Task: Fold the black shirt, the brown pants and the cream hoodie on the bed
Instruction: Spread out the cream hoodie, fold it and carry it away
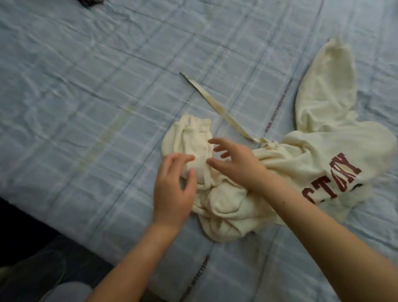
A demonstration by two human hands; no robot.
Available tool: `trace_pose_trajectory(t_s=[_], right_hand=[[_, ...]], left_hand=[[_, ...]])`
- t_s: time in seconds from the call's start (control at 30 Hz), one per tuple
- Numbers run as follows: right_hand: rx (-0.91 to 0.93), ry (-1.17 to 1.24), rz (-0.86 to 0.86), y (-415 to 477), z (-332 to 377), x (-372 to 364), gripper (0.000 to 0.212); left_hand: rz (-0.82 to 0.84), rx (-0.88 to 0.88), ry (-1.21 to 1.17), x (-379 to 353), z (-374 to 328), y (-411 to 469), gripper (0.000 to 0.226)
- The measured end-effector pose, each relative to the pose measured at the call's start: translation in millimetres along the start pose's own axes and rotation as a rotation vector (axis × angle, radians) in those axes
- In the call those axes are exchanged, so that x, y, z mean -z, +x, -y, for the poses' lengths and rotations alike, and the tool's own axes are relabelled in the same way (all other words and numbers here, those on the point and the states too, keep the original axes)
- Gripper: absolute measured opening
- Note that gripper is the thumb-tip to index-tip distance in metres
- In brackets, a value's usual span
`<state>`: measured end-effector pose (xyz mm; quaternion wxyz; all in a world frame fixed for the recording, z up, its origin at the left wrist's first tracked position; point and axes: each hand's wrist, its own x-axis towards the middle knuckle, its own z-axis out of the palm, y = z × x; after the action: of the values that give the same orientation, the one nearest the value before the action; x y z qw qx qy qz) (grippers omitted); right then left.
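The cream hoodie point(301, 159) lies crumpled on the bed, dark red letters on its chest at the right. One sleeve point(327, 86) points up toward the far right. A bunched sleeve end point(191, 138) sits at the left of the heap, and a flat drawstring point(217, 103) trails off to the upper left. My left hand point(174, 189) hovers with fingers spread at the bunched sleeve, its thumb touching the fabric. My right hand point(234, 159) is also spread, just over the same bunch, holding nothing. The black shirt and brown pants are not clearly in view.
The bed carries a light blue checked sheet point(97, 97), wrinkled. Its near edge runs diagonally at the lower left, with dark floor point(25, 232) beyond. A dark item point(90, 2) peeks in at the top edge.
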<state>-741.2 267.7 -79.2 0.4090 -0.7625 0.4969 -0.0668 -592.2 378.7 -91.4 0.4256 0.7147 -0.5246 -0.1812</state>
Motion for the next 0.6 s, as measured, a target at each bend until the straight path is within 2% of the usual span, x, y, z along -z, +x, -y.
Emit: trace_pose_trajectory(t_s=[0.03, 0.1, 0.13, 0.2, 0.27, 0.3, 0.33, 0.4, 0.43, 0.47, 0.53, 0.6], right_hand=[[-0.015, 0.018, 0.002, -1, -1, -2, 0.040], [-0.020, 0.125, -0.037, -8, -3, -10, 0.027], [-0.014, 0.192, -0.065, -12, -4, -14, 0.024], [0.007, 0.240, -0.097, -19, -7, -19, 0.020], [0.050, 0.152, -0.110, -21, -13, -8, 0.015], [0.071, 0.046, -0.114, -21, -18, 4, 0.013], [0.083, -0.121, -0.117, -20, -24, 19, 0.018], [0.079, -0.626, -0.052, -16, -36, 50, 0.036], [0.024, -0.842, 0.024, -15, -40, 62, 0.039], [-0.037, -0.940, 0.088, -16, -41, 70, 0.036], [-0.046, -0.845, 0.069, -19, -41, 77, 0.023], [0.010, -0.638, -0.115, -24, -43, 77, 0.016]], left_hand=[[-0.026, 0.235, 0.013, -1, 5, 12, 0.034], [0.090, 0.732, -0.149, -9, 7, 36, 0.066], [0.148, 0.853, -0.213, -17, 6, 43, 0.079], [0.237, 0.790, -0.033, -36, 2, 48, 0.085], [0.236, 0.637, 0.153, -49, -3, 43, 0.065], [0.208, 0.591, 0.160, -51, -3, 41, 0.051], [0.165, 0.563, 0.127, -50, -1, 40, 0.040], [0.070, 0.548, -0.043, -40, 6, 42, 0.032], [0.020, 0.540, -0.176, -31, 8, 46, 0.031], [-0.036, 0.521, -0.312, -20, 10, 52, 0.032], [-0.187, 0.474, -0.422, 7, 20, 69, 0.036], [-0.290, 0.501, -0.357, 31, 34, 85, 0.045]])
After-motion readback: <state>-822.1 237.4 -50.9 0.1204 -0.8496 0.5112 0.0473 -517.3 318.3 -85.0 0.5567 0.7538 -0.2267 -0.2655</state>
